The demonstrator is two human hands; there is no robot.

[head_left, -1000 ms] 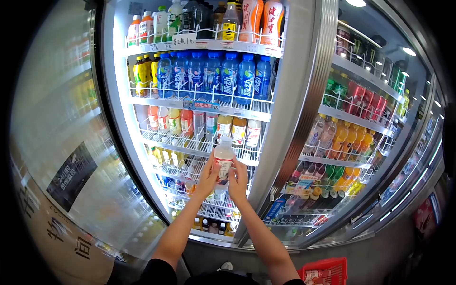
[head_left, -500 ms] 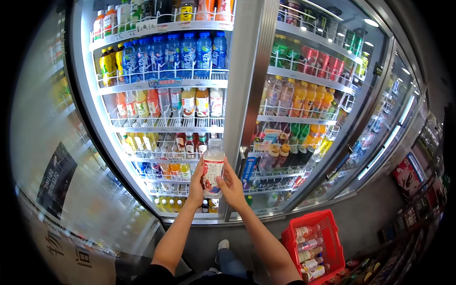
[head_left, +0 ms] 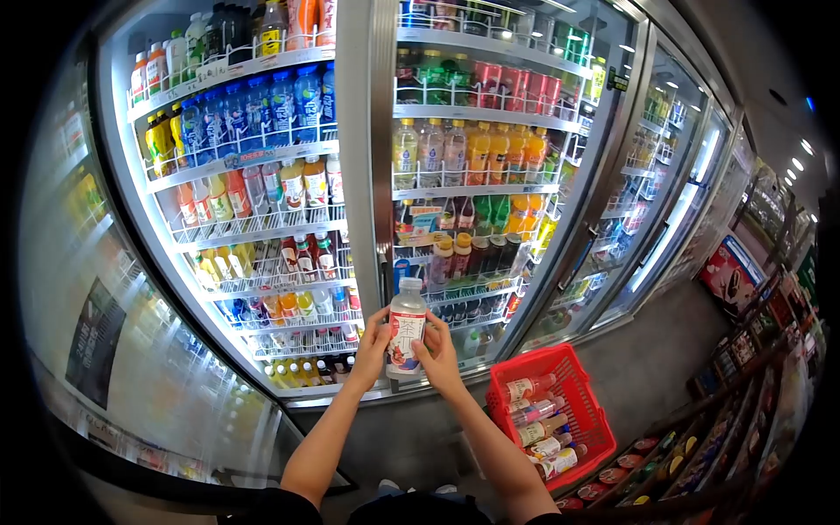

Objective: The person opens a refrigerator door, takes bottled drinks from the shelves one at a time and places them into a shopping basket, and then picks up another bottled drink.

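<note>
Two bare hands, both clamped on one plastic drink bottle (head_left: 406, 332). Left hand (head_left: 371, 354) against the bottle's left side; right hand (head_left: 437, 357) against its right side, thumb laid over the label's lower right edge. Bottle sits between the palms, close to upright, white cap above the fingers of both hands. Label pale with a red band along its top edge, a large character in the middle, coloured artwork towards the lower left corner. Bottle held in the air, in front of the coolers, clear of any shelf.

Red plastic basket (head_left: 597, 411) on the grey floor (head_left: 420, 433), near the right forearm. Several bottles (head_left: 542, 428) lie on their sides in it, towards its left edge; mesh wall bare along the right edge.

Left cooler: glass door (head_left: 175, 385) swung out to the left. Second shelf from the top: blue drink bottles (head_left: 254, 112) in a row reaching the right end, yellow bottles (head_left: 159, 144) at the left end. Right cooler, behind glass: red cans (head_left: 516, 89) towards the right end of one shelf, orange drink bottles (head_left: 506, 156) on the shelf below. Pair of shoes (head_left: 390, 486) at the bottom edge of view, partly hidden.
</note>
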